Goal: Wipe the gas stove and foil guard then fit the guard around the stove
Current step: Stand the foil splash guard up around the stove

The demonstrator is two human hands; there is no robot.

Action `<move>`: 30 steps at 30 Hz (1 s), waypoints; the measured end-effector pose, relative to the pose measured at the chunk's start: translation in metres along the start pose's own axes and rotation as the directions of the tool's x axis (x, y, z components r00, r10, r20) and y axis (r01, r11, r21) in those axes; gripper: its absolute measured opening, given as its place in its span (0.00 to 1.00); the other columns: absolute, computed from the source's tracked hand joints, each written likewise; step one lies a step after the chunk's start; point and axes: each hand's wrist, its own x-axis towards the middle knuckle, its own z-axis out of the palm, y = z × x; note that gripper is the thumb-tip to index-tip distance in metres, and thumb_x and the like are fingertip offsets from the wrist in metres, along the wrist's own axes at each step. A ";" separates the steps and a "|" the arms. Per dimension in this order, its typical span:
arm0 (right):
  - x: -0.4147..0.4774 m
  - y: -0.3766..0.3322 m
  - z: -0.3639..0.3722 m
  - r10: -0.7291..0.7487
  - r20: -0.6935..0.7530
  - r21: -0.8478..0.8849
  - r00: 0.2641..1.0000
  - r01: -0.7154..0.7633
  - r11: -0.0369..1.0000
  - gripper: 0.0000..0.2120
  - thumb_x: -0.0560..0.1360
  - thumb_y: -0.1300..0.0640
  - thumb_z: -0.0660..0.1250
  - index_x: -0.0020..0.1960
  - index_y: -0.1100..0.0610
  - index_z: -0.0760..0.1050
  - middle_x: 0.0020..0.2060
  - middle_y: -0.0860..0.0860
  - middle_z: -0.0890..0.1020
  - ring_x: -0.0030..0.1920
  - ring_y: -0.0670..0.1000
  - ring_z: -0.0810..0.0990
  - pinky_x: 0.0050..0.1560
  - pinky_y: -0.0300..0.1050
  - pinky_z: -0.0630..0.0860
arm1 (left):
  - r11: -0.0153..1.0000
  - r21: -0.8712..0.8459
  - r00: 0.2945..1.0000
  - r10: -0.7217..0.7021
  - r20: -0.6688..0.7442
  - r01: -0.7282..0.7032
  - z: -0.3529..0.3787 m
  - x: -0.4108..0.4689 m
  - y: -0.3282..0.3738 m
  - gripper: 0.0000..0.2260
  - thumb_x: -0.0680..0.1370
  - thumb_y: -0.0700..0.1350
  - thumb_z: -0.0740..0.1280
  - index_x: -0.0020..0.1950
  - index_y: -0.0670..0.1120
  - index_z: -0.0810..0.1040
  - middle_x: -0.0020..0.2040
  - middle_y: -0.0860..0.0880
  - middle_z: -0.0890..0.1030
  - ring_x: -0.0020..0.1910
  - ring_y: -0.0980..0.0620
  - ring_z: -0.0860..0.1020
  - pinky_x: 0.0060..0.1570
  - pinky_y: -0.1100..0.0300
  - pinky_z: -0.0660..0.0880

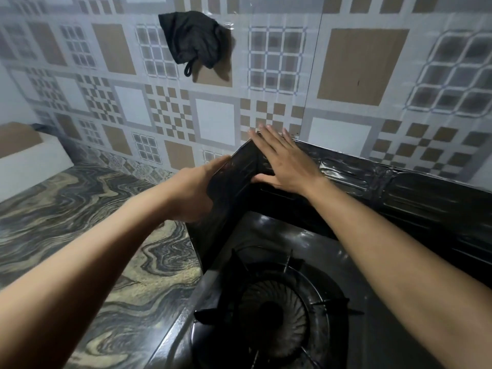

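Note:
A black gas stove [266, 241] fills the lower right, its round burner [277, 312] under a pan support. The dark foil guard [399, 187] stands upright along the stove's back edge and bends at a corner to run down its left side. My left hand [194, 190] grips the outside of the guard's left panel just below that corner. My right hand [282, 158] lies flat with fingers spread against the inside of the back panel at the corner, pressing on it.
A marbled counter [80, 222] stretches to the left of the stove. The patterned tiled wall [213, 118] stands right behind the guard. A black cloth [194, 41] hangs on that wall, high up. A white block [32, 166] sits at the far left.

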 end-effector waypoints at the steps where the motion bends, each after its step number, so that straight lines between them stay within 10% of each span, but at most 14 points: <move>1: -0.008 0.005 0.000 -0.001 -0.012 -0.076 1.000 0.001 0.997 0.44 0.75 0.38 0.66 0.81 0.56 0.49 0.79 0.59 0.56 0.79 0.59 0.53 0.77 0.61 0.53 | 1.000 -0.006 1.000 -0.014 0.015 0.014 -0.001 0.002 0.001 0.43 0.69 0.33 0.64 0.78 0.61 0.52 0.57 0.44 0.81 0.49 0.45 0.80 0.42 0.54 0.78; 6: -0.049 0.013 0.006 0.028 -0.045 -0.442 0.999 -0.045 0.896 0.24 0.74 0.60 0.62 0.70 0.61 0.71 0.68 0.63 0.73 0.68 0.63 0.71 0.71 0.60 0.63 | 0.997 -0.054 0.998 -0.054 0.021 0.055 -0.004 0.029 0.023 0.35 0.74 0.42 0.71 0.75 0.49 0.55 0.59 0.40 0.78 0.52 0.42 0.77 0.48 0.53 0.73; 17: -0.042 0.038 0.036 0.060 0.142 -0.509 0.988 0.021 0.861 0.42 0.77 0.46 0.64 0.81 0.54 0.41 0.79 0.62 0.41 0.78 0.60 0.37 0.76 0.64 0.38 | 0.999 0.027 0.994 -0.045 0.101 0.042 0.004 0.063 0.022 0.43 0.74 0.34 0.63 0.81 0.51 0.41 0.75 0.40 0.68 0.71 0.40 0.68 0.68 0.52 0.66; 30: -0.046 0.049 0.026 -0.071 0.115 -0.470 0.991 0.118 0.875 0.33 0.78 0.54 0.64 0.79 0.59 0.56 0.78 0.64 0.53 0.78 0.62 0.52 0.77 0.59 0.49 | 0.987 0.158 0.999 -0.008 0.042 0.001 0.011 0.071 0.020 0.45 0.73 0.35 0.66 0.80 0.50 0.40 0.68 0.35 0.74 0.66 0.36 0.73 0.62 0.49 0.71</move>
